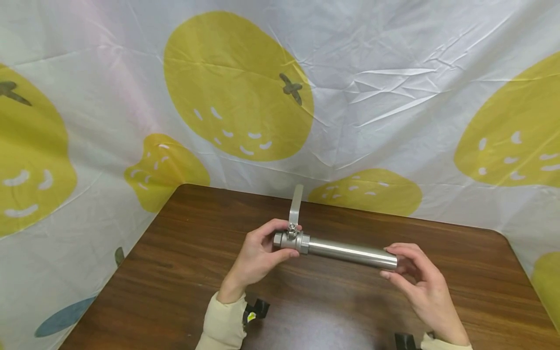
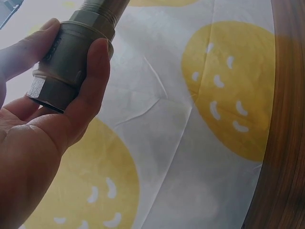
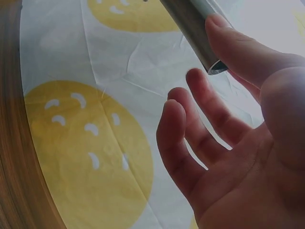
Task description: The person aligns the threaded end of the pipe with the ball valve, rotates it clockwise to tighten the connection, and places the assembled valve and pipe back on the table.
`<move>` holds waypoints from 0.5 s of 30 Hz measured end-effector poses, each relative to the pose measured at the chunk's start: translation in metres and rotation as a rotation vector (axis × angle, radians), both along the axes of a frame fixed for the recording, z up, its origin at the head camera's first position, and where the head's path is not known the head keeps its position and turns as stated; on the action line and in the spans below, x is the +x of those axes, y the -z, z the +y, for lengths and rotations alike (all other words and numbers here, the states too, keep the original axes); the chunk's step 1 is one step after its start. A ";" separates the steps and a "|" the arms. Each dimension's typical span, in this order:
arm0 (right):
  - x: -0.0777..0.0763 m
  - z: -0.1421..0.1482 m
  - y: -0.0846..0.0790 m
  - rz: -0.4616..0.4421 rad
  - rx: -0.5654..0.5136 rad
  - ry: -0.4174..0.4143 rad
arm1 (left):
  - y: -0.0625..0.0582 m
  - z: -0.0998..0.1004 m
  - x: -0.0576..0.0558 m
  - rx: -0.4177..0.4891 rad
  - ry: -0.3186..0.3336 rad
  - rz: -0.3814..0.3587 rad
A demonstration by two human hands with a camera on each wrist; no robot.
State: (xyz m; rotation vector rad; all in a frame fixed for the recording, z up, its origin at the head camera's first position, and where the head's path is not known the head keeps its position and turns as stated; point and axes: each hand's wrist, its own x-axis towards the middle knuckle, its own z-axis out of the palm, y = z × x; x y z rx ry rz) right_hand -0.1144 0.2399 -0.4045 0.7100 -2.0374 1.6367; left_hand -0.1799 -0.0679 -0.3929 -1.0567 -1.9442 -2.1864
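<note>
A steel ball valve (image 1: 289,241) with a flat lever handle (image 1: 296,206) is joined to a smooth metal pipe (image 1: 350,253). My left hand (image 1: 258,257) grips the valve body, thumb on the near side and fingers behind it. The left wrist view shows its hex end (image 2: 51,93) and the threads at the pipe joint. At the pipe's other end, my right hand (image 1: 424,282) pinches the tube between thumb and forefinger. In the right wrist view the pipe's open end (image 3: 218,67) shows, and the other fingers (image 3: 172,126) are bent loosely, off the pipe.
Below the hands lies a dark wood-grain table (image 1: 175,272) with rounded corners. A white cloth (image 1: 372,97) printed with yellow fruit hangs behind and beside it. Black wrist camera mounts (image 1: 258,310) sit at both cream sleeves (image 1: 223,321).
</note>
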 end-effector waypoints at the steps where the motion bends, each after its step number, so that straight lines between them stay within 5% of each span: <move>1: -0.001 0.000 0.000 0.027 -0.034 -0.039 | 0.000 0.000 0.000 -0.001 0.000 -0.003; 5: -0.003 0.000 0.000 0.055 -0.043 -0.040 | 0.000 0.000 0.000 -0.002 0.000 -0.009; 15: 0.002 -0.002 0.000 -0.002 0.089 0.108 | 0.000 0.000 0.000 -0.010 -0.007 -0.001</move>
